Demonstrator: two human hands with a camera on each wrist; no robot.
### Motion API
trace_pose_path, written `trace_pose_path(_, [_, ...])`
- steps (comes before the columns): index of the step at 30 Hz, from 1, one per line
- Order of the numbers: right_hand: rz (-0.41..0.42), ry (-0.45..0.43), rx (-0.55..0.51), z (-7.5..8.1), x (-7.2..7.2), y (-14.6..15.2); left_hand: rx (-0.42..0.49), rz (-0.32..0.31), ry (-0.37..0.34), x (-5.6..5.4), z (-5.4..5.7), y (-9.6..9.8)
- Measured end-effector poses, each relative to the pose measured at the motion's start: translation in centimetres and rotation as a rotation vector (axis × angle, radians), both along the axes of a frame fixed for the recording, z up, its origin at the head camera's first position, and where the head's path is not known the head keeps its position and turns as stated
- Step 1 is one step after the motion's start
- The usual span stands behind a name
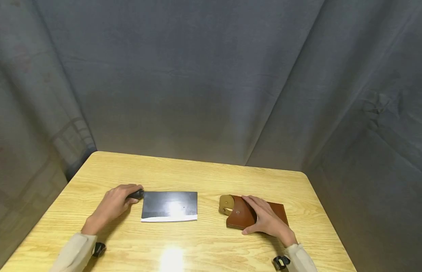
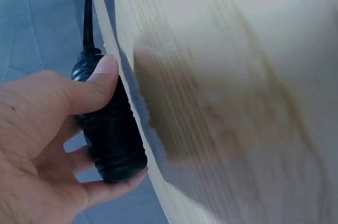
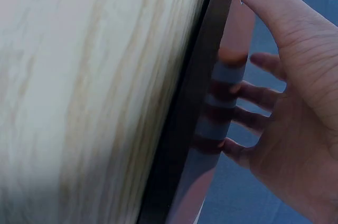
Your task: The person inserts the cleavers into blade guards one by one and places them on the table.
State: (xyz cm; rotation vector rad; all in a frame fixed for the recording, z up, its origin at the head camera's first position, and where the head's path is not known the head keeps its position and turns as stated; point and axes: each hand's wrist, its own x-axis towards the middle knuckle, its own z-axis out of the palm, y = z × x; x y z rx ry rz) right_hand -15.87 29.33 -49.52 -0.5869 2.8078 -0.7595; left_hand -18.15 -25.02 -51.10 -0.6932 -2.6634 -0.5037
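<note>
A cleaver (image 1: pixel 169 204) with a broad dark blade and a bright edge lies at the left, its edge toward me. My left hand (image 1: pixel 116 201) grips its black handle (image 2: pixel 113 129), thumb on one side and fingers curled round the other. To the right is a brown leather cleaver sheath (image 1: pixel 238 216) with a tan strap (image 1: pixel 226 204) at its left end. My right hand (image 1: pixel 266 218) holds the sheath from above across its width, thumb at the near edge and fingers toward the far edge. In the right wrist view the fingertips (image 3: pixel 229 145) touch the shiny leather.
Both things are on a light wood-grain table (image 1: pixel 211 245). Grey curtains (image 1: pixel 183 83) hang behind the table and along both sides. A black wrist device (image 1: pixel 99 249) is on the left wrist, and another black device (image 1: pixel 280 262) on the right.
</note>
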Motion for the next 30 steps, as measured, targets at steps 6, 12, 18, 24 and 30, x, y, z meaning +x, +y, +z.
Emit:
trace_pose_path(6, [0.020, 0.017, -0.003, 0.1, 0.0, -0.2, 0.015, -0.005, 0.011, 0.0, -0.1, 0.6])
trace_pose_path(12, [0.010, 0.020, -0.008, -0.2, 0.1, -0.1, 0.036, -0.018, 0.059, -0.2, -0.1, 1.4])
trace_pose_path(18, [0.008, 0.032, -0.015, -0.5, -0.1, 0.1, 0.041, -0.018, 0.051, -0.2, 0.0, 2.3])
trace_pose_path(24, [0.015, 0.059, -0.035, -0.4, -0.1, 0.2, 0.040, -0.027, 0.047, -0.3, 0.3, 3.2])
trace_pose_path(30, [0.014, 0.055, -0.033, -0.3, -0.3, 0.2, 0.059, -0.024, 0.049, -0.4, 0.6, 4.1])
